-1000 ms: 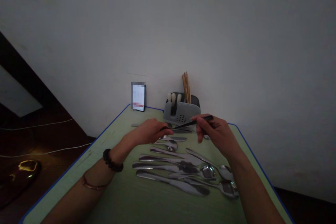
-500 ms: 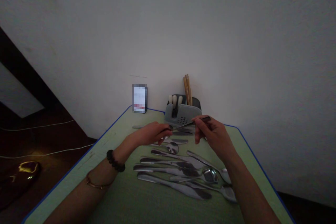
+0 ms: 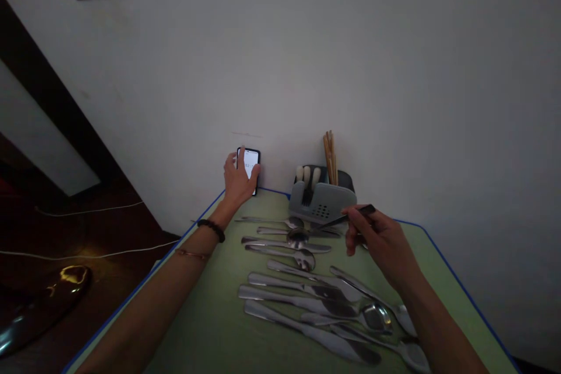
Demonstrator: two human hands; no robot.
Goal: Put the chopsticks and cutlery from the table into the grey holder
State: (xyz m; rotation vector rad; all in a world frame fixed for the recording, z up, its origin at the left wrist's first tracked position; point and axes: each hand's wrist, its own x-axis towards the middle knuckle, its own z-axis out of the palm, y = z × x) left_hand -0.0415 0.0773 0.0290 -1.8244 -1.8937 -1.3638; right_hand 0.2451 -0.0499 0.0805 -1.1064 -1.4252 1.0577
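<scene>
My left hand (image 3: 241, 180) is at the phone (image 3: 250, 158), which leans upright against the wall with its screen lit. The thumb lies along the phone's right edge, and the other fingers reach over its top and left side. A metal spoon (image 3: 297, 238) is pinched by its handle in my right hand (image 3: 372, 231), its bowl pointing left above the cutlery. Under it lie metal knives and spoons, among them a table knife (image 3: 311, 336) at the front and a large spoon (image 3: 377, 318) near my right forearm, which hides some cutlery ends.
A grey cutlery holder (image 3: 322, 201) stands against the wall, with wooden chopsticks (image 3: 330, 158) and several pale-handled utensils (image 3: 307, 174) in it. The green table (image 3: 205, 315) has a blue edge. White cables (image 3: 96, 256) run over the dark floor at left.
My left hand has left the spoon and reached forward to the phone. My right hand still holds the spoon, its bowl now uncovered. The view has shifted, so the scene sits further right.
</scene>
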